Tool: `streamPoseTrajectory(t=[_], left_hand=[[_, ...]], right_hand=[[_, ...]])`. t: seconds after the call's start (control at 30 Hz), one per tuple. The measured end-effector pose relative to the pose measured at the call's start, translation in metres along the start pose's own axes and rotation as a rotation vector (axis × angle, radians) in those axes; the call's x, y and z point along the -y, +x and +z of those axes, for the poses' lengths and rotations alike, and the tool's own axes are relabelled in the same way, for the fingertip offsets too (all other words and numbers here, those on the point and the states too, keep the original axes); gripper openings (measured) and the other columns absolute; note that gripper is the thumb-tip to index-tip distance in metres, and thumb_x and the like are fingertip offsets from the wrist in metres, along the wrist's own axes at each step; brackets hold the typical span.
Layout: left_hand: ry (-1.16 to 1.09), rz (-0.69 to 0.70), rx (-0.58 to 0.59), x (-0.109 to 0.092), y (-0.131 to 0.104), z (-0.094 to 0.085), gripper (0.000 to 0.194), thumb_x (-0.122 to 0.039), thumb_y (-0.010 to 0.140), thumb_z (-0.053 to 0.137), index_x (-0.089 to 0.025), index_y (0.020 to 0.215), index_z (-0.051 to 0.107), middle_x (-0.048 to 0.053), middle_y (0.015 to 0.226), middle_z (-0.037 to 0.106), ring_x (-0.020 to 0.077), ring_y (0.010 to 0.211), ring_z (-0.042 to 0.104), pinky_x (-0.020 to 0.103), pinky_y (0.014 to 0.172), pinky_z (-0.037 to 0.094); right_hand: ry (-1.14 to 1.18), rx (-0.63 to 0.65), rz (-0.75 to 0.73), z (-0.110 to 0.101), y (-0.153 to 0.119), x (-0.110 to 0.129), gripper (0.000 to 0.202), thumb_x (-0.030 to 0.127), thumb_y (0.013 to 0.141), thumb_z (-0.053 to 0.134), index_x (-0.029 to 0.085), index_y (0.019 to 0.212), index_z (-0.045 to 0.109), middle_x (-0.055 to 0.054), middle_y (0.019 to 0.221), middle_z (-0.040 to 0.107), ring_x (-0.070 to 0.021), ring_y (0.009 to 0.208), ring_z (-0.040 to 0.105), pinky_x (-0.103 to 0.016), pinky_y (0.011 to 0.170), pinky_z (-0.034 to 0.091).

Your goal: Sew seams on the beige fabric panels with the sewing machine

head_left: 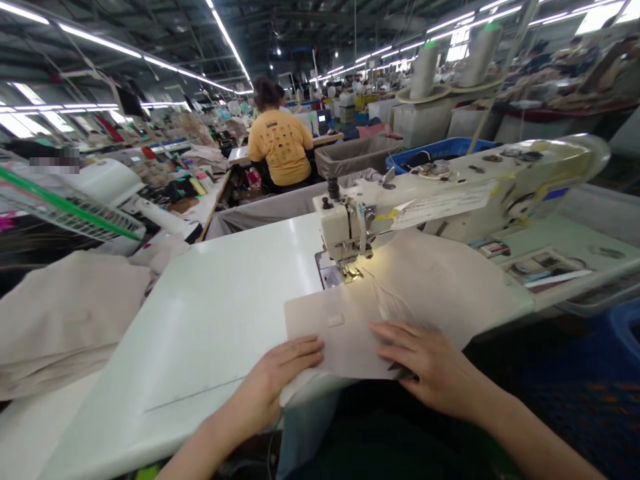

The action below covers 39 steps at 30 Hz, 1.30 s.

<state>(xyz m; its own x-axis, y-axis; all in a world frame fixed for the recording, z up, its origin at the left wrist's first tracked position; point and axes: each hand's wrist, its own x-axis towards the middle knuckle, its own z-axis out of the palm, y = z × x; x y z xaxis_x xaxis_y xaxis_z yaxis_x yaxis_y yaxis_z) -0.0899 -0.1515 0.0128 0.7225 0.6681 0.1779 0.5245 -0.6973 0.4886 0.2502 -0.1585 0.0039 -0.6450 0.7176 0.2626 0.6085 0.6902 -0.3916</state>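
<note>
A pale beige fabric piece point(345, 343) with a small light tab lies on the sewing machine table, its far edge near the lit presser foot point(351, 273). My left hand point(283, 370) rests on its left edge, fingers stretched out and holding nothing. On the right side of the fabric, my right hand point(425, 363) presses down with extended fingers. A small dark pointed tool point(397, 370) shows between its thumb and fingers, mostly hidden by the hand. More beige fabric point(445, 287) spreads under the machine arm, with a crease or seam running from the foot.
The sewing machine point(425, 200) stands across the back right of the pale green table point(225, 300). Beige fabric point(65, 313) is piled at left. A small tray point(547, 267) sits at right. A co-worker point(283, 143) in a yellow shirt sits ahead, near a blue crate point(445, 148).
</note>
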Motion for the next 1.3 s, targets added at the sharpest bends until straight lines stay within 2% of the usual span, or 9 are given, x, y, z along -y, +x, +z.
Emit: streamPoseTrajectory(t=[0.1,0.2,0.33,0.43,0.6,0.73,0.87,1.03,1.3], left_hand=[[-0.121,-0.126,-0.029,-0.002,0.003,-0.013,0.042,-0.014,0.098,0.045,-0.029,0.133,0.063,0.006,0.136,0.065,0.0201,0.125,0.061,0.039,0.107,0.051],[-0.18,-0.351,-0.165,0.001,0.017,-0.016,0.03,-0.03,0.1,0.046,-0.025,0.113,0.073,0.006,0.117,0.073,0.0212,0.108,0.067,0.037,0.098,0.054],[-0.137,-0.609,-0.362,0.008,0.033,-0.007,0.039,-0.043,0.099,0.043,-0.02,0.086,0.072,0.004,0.084,0.072,0.0217,0.082,0.066,0.036,0.082,0.055],[-0.128,-0.616,-0.397,0.009,0.037,-0.001,0.04,-0.044,0.097,0.043,-0.02,0.078,0.069,0.004,0.08,0.07,0.0216,0.08,0.065,0.035,0.081,0.054],[-0.133,-0.59,-0.433,0.005,0.035,0.004,0.033,-0.037,0.097,0.046,-0.021,0.086,0.072,0.004,0.082,0.071,0.022,0.085,0.066,0.036,0.084,0.054],[-0.156,-0.759,-0.57,0.0,0.027,0.013,0.035,-0.035,0.093,0.055,-0.02,0.121,0.068,0.006,0.098,0.073,0.0226,0.089,0.068,0.035,0.08,0.055],[-0.174,-0.876,-0.719,-0.009,0.016,0.025,0.063,-0.037,0.097,0.053,-0.02,0.155,0.035,-0.002,0.079,0.064,0.0147,0.062,0.059,0.029,0.064,0.051],[-0.086,-0.667,-0.614,-0.01,0.011,0.026,0.033,-0.029,0.096,0.051,-0.019,0.12,0.072,0.003,0.079,0.06,0.0171,0.074,0.062,0.029,0.068,0.052],[-0.03,-0.738,-0.552,-0.008,0.016,0.023,0.026,-0.023,0.094,0.052,-0.018,0.104,0.076,0.005,0.082,0.063,0.0181,0.076,0.064,0.031,0.069,0.052]], right_hand=[[0.225,-0.013,0.006,0.005,0.016,-0.002,0.035,0.002,0.072,0.055,0.023,0.097,0.07,-0.006,0.132,0.069,-0.0254,0.124,0.062,-0.04,0.101,0.052],[0.513,-0.118,0.329,0.01,0.035,-0.004,0.009,0.024,0.085,0.06,0.024,0.091,0.066,-0.004,0.099,0.078,-0.0221,0.093,0.073,-0.035,0.082,0.058],[0.767,-0.484,0.741,0.024,0.056,-0.005,0.037,0.055,0.077,0.07,0.025,0.091,0.053,-0.003,0.08,0.074,-0.0205,0.07,0.069,-0.031,0.063,0.055],[0.756,-0.554,0.721,0.034,0.06,-0.002,0.04,0.055,0.074,0.073,0.026,0.081,0.047,-0.002,0.078,0.07,-0.0192,0.068,0.066,-0.03,0.063,0.053],[0.506,-0.382,0.664,0.035,0.061,0.005,0.022,0.045,0.081,0.066,0.023,0.085,0.065,-0.001,0.071,0.068,-0.0197,0.066,0.064,-0.032,0.066,0.053],[0.439,-0.328,0.67,0.032,0.063,0.003,0.022,0.042,0.084,0.061,0.024,0.088,0.073,-0.004,0.078,0.075,-0.0218,0.069,0.068,-0.033,0.065,0.054],[0.419,-0.287,0.612,0.032,0.063,-0.001,0.023,0.041,0.086,0.06,0.025,0.086,0.076,-0.004,0.086,0.079,-0.0225,0.073,0.071,-0.033,0.068,0.056],[0.364,-0.276,0.599,0.034,0.06,-0.001,0.023,0.042,0.088,0.06,0.026,0.089,0.077,-0.004,0.093,0.079,-0.0243,0.081,0.073,-0.034,0.071,0.058],[0.287,-0.291,0.529,0.038,0.058,-0.005,0.022,0.042,0.087,0.059,0.028,0.086,0.076,-0.003,0.089,0.079,-0.0227,0.074,0.073,-0.032,0.064,0.058]])
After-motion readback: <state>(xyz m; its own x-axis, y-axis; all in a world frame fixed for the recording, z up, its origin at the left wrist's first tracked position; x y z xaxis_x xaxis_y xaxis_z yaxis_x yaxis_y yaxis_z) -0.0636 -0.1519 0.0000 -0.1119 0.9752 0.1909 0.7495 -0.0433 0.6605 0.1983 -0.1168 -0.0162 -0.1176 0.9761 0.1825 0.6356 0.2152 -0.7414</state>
